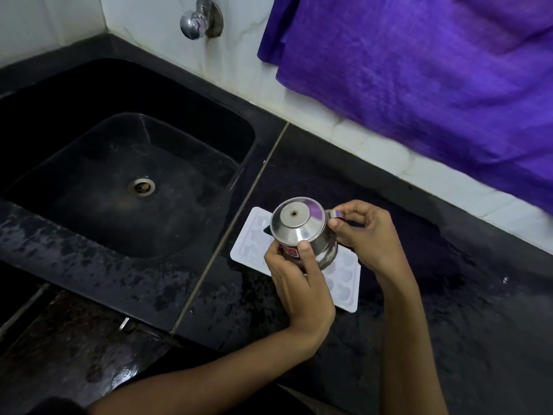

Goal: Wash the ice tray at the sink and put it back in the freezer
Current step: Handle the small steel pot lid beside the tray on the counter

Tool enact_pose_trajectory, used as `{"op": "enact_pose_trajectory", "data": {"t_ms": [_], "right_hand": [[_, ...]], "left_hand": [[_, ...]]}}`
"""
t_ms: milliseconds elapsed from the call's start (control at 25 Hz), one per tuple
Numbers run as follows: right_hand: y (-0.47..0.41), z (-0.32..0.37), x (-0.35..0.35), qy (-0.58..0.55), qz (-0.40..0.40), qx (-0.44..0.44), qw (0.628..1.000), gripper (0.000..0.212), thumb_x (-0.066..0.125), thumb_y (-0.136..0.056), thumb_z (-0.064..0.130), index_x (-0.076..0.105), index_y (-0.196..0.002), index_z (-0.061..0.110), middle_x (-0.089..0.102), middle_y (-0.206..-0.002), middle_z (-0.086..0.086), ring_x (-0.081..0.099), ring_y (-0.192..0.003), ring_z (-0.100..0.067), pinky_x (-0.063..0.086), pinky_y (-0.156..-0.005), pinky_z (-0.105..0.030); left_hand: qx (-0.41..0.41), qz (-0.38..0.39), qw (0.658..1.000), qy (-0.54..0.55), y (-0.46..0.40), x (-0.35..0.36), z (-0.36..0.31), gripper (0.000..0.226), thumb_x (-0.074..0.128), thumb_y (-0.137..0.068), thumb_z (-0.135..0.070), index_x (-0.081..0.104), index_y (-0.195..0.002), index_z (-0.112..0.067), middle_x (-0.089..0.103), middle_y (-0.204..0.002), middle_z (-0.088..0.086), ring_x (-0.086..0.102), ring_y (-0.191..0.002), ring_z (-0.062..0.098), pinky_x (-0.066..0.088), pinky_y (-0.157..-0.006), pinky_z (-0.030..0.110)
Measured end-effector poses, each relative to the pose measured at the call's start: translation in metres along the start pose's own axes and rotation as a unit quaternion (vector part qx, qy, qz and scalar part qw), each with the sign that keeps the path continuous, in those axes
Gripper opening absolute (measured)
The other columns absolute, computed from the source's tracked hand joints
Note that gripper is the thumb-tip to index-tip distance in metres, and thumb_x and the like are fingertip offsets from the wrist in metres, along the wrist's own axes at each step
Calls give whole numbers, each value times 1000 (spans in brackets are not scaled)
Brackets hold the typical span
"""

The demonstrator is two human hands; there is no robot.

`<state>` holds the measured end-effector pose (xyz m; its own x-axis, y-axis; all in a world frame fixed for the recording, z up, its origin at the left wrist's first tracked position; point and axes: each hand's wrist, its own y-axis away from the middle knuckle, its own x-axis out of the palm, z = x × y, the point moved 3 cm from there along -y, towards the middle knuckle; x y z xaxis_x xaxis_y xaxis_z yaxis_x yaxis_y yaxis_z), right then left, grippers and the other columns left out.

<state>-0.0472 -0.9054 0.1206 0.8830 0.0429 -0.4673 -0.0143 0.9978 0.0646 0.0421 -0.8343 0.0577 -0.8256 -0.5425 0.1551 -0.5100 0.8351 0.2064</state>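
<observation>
White ice tray (344, 277) flat on black counter (449, 295) right of sink (89, 121) — cavity contents unclear. Steel mug (299, 232) tipped over tray, base toward camera: left hand (299, 283) grips body, right hand (365, 232) pinches handle. Sink basin — only drain (141, 187) visible.

White tiled wall (143, 19), purple cloth (419, 70), black countertop (478, 310).

Both bare forearms reached in from the near edge toward the middle; the left hand (294, 274) curled round a steel mug (302, 235) — thumb pressed on its side; the right hand (363, 235) — just right of it, wrist bent — pinched the mug's handle between thumb and fingers.
</observation>
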Motion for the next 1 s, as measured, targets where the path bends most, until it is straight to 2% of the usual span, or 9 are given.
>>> {"op": "enact_pose_trajectory", "data": {"t_ms": [160, 240, 320, 440, 480, 560, 640, 880, 1000], "right_hand": [[-1, 0, -2, -64, -31, -9, 997, 15, 66, -84, 1, 64, -80, 15, 70, -85, 5, 68, -70, -2, 54, -60, -16], [-4, -1, -4, -103, -53, -12, 993, 15, 65, -85, 0, 63, -81, 15, 70, -83, 6, 68, -71, -1, 55, -62, -17], [-8, -1, -5, -134, -69, -11, 989, 13, 65, -85, 2, 64, -83, 15, 70, -84, 6, 69, -74, -3, 57, -65, -19], [-19, -2, -4, -177, -82, -9, 981, 11, 64, -86, 4, 66, -86, 15, 70, -89, 1, 69, -81, -8, 58, -69, -23], [-24, -3, -4, -193, -84, -9, 978, 11, 63, -86, 4, 65, -87, 15, 70, -90, 0, 68, -83, -10, 58, -71, -24], [-36, -4, -2, -220, -89, -6, 972, 12, 62, -88, 4, 65, -88, 15, 69, -92, -3, 67, -85, -13, 58, -71, -23], [-51, -6, 0, -233, -98, 0, 967, 13, 60, -89, 3, 64, -89, 16, 68, -95, -4, 66, -88, -16, 58, -72, -22], [-95, -27, 9, -233, -136, 32, 962, 22, 62, -86, -6, 62, -88, 16, 64, -103, -7, 65, -89, -16, 58, -73, -22], [-114, -44, 14, -223, -148, 53, 962, 24, 68, -81, -6, 63, -86, 17, 65, -104, -9, 65, -100, -27, 58, -81, -33]], "left_hand": [[17, 35, 999, 19, -9, -1, -12, 62, 46, -89, -50, 27, -139, -18, 42, -138, -3, 43, -125, 8, 41, -104, 32], [7, 69, 997, 39, -18, 0, -18, 75, 49, -84, -47, 15, -147, -22, 35, -145, -6, 36, -130, 2, 36, -105, 19], [19, 89, 995, 46, -30, 1, -24, 75, 54, -86, -39, 15, -148, -24, 34, -143, -11, 37, -122, -12, 34, -92, 1], [37, 113, 992, 41, -52, 7, -34, 69, 58, -88, -28, 22, -146, -22, 32, -132, -15, 35, -100, -33, 33, -78, -8], [44, 121, 991, 37, -60, 9, -37, 68, 59, -88, -26, 24, -146, -21, 32, -131, -14, 38, -101, -29, 34, -77, -7], [51, 140, 988, 35, -78, 13, -43, 68, 62, -86, -24, 28, -145, -19, 35, -135, -9, 43, -115, -10, 39, -86, 0], [49, 167, 984, 31, -100, 18, -45, 69, 67, -83, -23, 31, -142, -20, 39, -141, -3, 44, -125, 7, 40, -101, 18], [26, 250, 967, -29, -166, 43, -39, 69, 72, -77, -12, 38, -137, -13, 49, -135, 5, 47, -124, 17, 39, -107, 36], [12, 260, 964, -56, -188, 52, -30, 66, 74, -75, -9, 40, -132, -12, 50, -128, 3, 48, -121, 19, 41, -106, 38]]}}
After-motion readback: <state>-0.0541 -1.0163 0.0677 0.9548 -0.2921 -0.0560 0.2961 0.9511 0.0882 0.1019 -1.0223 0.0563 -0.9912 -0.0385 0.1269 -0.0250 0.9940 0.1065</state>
